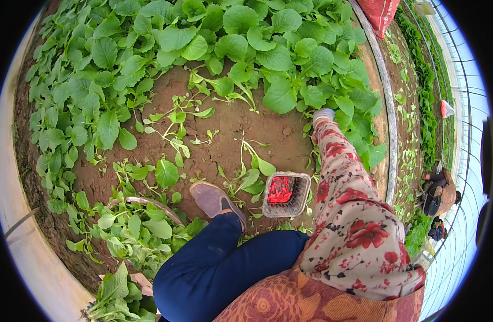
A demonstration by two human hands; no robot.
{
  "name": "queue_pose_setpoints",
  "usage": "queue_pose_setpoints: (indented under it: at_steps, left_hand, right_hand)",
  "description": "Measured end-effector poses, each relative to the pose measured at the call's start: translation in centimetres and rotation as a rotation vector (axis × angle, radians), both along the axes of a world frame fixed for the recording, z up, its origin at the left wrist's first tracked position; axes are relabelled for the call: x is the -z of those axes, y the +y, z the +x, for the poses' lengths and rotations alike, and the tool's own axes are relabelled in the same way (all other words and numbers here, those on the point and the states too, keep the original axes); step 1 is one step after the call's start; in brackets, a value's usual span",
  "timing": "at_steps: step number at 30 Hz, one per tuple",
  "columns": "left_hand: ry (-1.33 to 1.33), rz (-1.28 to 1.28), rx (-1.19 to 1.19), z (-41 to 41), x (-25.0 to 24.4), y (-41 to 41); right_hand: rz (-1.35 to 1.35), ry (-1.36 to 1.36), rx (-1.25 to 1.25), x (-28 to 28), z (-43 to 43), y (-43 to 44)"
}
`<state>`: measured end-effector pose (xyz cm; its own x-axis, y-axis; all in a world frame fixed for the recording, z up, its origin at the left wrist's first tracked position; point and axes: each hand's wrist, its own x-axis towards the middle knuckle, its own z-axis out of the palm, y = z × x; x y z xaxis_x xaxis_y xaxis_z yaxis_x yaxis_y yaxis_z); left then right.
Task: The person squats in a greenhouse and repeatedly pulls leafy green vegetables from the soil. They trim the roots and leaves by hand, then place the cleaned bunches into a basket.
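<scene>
My right hand [323,116], in a pale glove, reaches forward to the edge of the standing leafy greens [280,96]; leaves hide its fingers and whatever they touch. The floral sleeve [335,149] covers that arm. My left hand is out of view. On the soil before me sits a clear plastic tub [306,197] holding many small red pieces [279,190]. Loose plucked greens [264,166] lie just beyond it. At the left, cut greens [150,229] are heaped by a curved rim [162,206], perhaps of a basket.
My shoe [208,199] rests on bare soil [214,153]. A grey hose or pipe [385,88] curves along the bed's right side, with a red sack [381,16] beyond. Bundled greens [117,294] lie lower left. Two people [441,193] [437,229] are at the far right.
</scene>
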<state>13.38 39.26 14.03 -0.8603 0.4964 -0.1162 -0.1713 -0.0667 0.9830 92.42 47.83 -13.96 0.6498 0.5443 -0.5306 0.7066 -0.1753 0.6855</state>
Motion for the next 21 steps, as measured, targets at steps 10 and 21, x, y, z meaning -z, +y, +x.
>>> queue_pose_setpoints:
  at_steps: [10,21]
  left_hand:
    - [-0.029,0.043,-0.021,-1.2,-0.8,-2.2]
    - [-0.136,0.224,-0.074,-1.1,-5.8,-7.0]
  right_hand:
    - [0.475,0.179,-0.288,-5.9,-3.1,-1.6]
    - [0.343,0.464,-0.703,-9.2,-12.5,3.2]
